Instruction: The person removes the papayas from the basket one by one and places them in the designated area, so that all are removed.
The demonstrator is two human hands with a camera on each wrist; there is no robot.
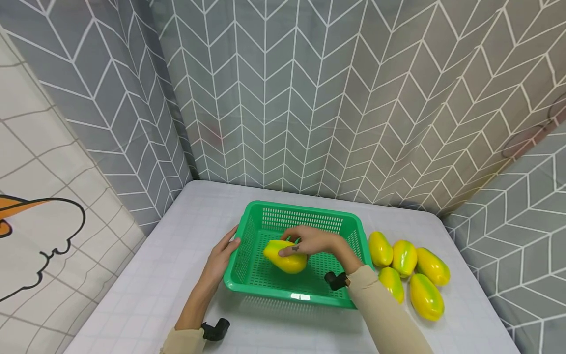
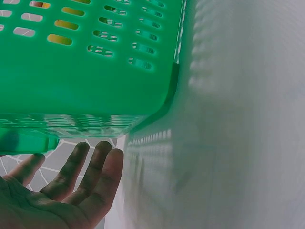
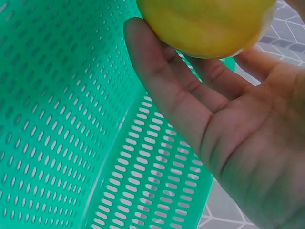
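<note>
A glossy yellow papaya (image 1: 289, 263) with a green streak is held in my right hand (image 1: 309, 241), over the floor of the green plastic basket (image 1: 292, 296). In the right wrist view the fingers curve around the underside of the papaya (image 3: 209, 28), above the slotted basket floor. My left hand (image 1: 219, 255) rests at the basket's left rim, thumb side at the edge. From the left wrist, that hand (image 2: 71, 191) shows loosely extended, spread fingers beside the outer basket wall (image 2: 86, 86). Several more papayas (image 1: 426, 296) lie to the right of the basket.
The basket stands on a table with a white cloth (image 1: 155, 290). Grey patterned curtains (image 1: 283, 98) rise behind and on the right. A white tiled sheet (image 1: 53, 157) with a cartoon drawing hangs at the left.
</note>
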